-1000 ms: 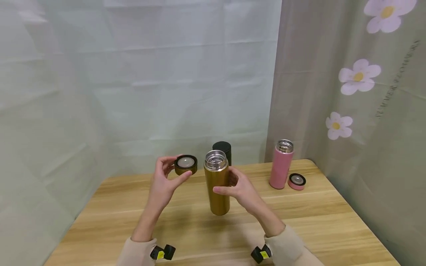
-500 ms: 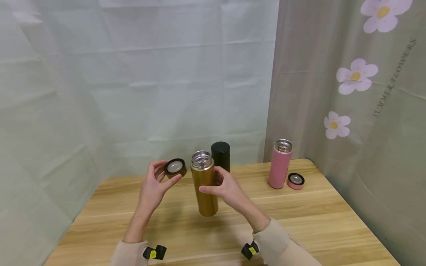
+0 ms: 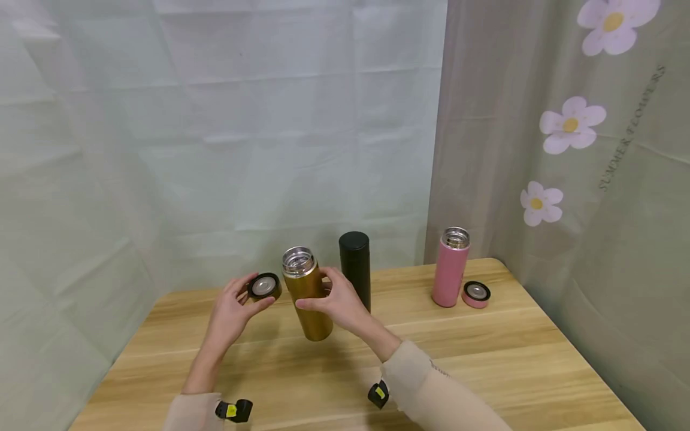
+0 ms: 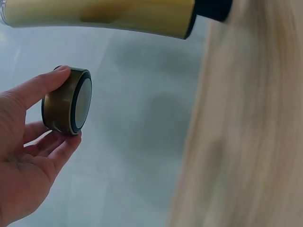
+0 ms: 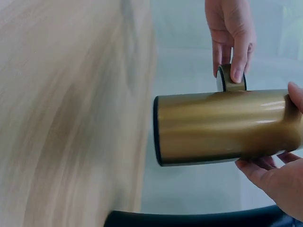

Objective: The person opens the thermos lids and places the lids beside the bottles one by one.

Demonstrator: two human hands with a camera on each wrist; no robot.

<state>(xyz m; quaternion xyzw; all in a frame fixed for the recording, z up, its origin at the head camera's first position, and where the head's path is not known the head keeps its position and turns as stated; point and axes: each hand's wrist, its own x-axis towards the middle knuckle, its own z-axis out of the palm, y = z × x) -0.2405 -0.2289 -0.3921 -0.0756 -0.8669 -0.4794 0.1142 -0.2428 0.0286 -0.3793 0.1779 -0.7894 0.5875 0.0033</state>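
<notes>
A gold thermos bottle (image 3: 311, 305) without its lid leans slightly left above the table, its steel mouth facing up. My right hand (image 3: 345, 302) grips it around the upper body. Just left of it, my left hand (image 3: 229, 314) pinches a gold lid (image 3: 264, 286) by its sides between thumb and fingers, the black-ringed inner face turned upward. The left wrist view shows the lid (image 4: 64, 101) apart from the bottle (image 4: 104, 16). In the right wrist view the bottle (image 5: 218, 127) hides part of the lid (image 5: 234, 80).
Behind the right hand stands a capped black bottle (image 3: 354, 266). Farther right is a lidless pink bottle (image 3: 450, 272), with its pink lid (image 3: 476, 294) lying beside it, inner side up. The wooden table (image 3: 485, 359) is bounded by hanging curtains (image 3: 302, 149).
Both hands have moved left, carrying the gold bottle and its lid; the lid has also come lower. The bottle leans more, and more of the black bottle shows behind.
</notes>
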